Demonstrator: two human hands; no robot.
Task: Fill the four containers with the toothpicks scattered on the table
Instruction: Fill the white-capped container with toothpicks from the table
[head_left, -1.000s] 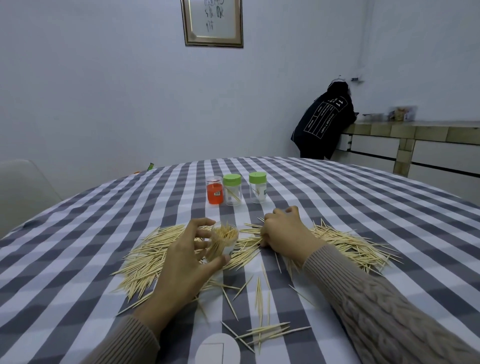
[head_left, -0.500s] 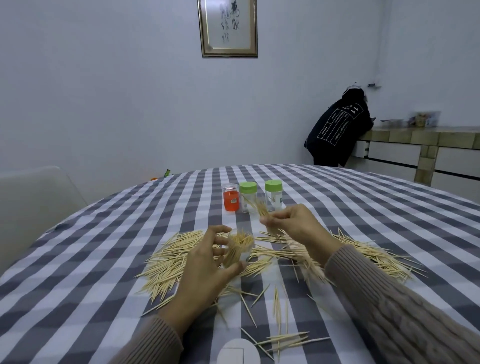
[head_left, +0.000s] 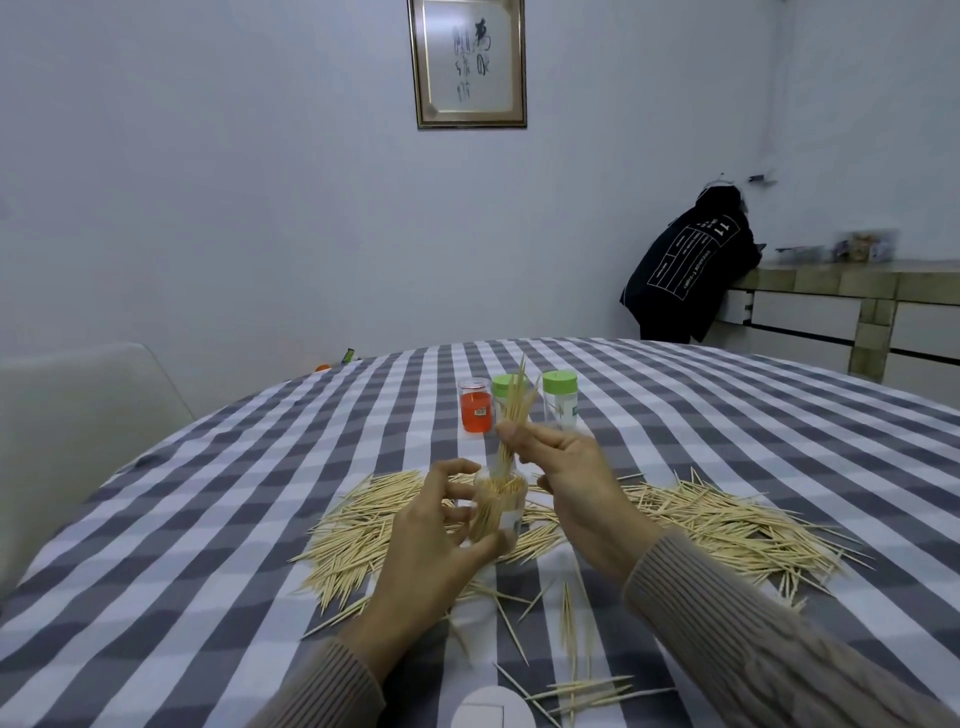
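My left hand (head_left: 434, 540) grips a clear open container (head_left: 500, 512) partly filled with toothpicks, tilted a little above the table. My right hand (head_left: 566, 480) pinches a bundle of toothpicks (head_left: 511, 415) upright, their lower ends inside the container's mouth. Loose toothpicks (head_left: 727, 525) lie scattered in wide heaps left and right of the hands. Farther back stand an orange container (head_left: 475, 410) without a lid and two clear containers with green lids (head_left: 560, 397), the left one (head_left: 500, 387) partly hidden by the bundle.
The round table (head_left: 208, 519) has a grey and white checked cloth. A white disc (head_left: 491, 714) lies at the near edge among stray toothpicks. A pale chair (head_left: 78, 415) stands at left. A person in a black jacket (head_left: 685, 270) leans on a counter at far right.
My right hand rose from the pile with a bundle of toothpicks and brought it over the container. My left hand lifted the container slightly.
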